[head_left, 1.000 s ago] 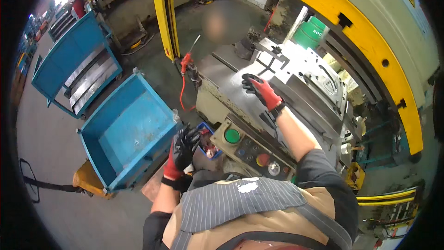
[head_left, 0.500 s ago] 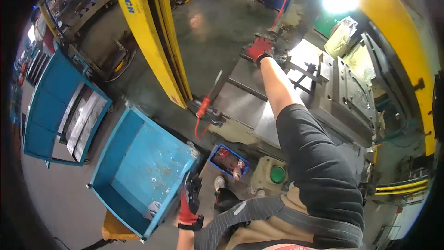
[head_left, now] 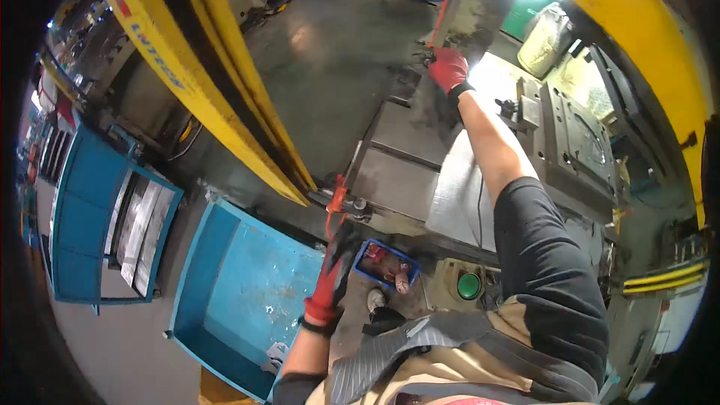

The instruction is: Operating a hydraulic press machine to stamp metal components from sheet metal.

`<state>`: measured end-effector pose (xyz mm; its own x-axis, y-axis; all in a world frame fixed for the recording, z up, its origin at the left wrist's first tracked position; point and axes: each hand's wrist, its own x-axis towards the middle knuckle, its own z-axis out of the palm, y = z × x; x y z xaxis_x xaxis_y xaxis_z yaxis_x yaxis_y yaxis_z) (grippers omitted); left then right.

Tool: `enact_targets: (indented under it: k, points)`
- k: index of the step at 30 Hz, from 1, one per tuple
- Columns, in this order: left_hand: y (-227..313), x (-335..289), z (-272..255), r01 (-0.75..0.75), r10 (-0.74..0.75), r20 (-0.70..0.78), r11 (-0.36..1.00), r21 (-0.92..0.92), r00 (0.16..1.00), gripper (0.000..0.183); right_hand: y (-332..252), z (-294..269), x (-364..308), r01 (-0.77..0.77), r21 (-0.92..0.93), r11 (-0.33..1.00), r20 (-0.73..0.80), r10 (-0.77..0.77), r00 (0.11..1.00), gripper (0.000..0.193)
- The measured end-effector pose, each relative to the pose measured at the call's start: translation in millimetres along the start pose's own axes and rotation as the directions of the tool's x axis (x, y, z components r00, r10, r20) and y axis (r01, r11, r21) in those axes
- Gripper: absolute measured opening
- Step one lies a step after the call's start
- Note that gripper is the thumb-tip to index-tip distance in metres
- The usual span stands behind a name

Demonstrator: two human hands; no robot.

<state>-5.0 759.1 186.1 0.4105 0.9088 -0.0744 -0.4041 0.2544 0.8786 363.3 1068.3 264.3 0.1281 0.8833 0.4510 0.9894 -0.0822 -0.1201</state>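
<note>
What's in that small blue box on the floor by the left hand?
In the box, a red thing lies at the far left and a pinkish thing at the near right; neither is clear enough to identify. Anything beneath them is covered.

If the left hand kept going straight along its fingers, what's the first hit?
Going by the picture, the left hand would probably meet the grey metal fitting beside the red-handled tool. Depth is unclear, so it might pass underneath.
</note>
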Motion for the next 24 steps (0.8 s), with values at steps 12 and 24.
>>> enact_targets:
  k: [12, 24]
  points:
    - [-20.0, 163.1, 141.4, -0.534, 0.343, 0.448, 0.217, 0.817, 0.826, 0.039, -39.0, -80.4, -229.0, -0.335, 0.581, 0.741, 0.272, 0.211, 0.939, 0.024]
    - [-85.0, 158.1, 145.4, -0.268, 0.328, -0.019, 0.803, 0.533, 0.945, 0.052, 3.5, -171.9, -277.4, 0.54, 0.002, 0.841, -0.045, -0.54, 0.841, 0.041]
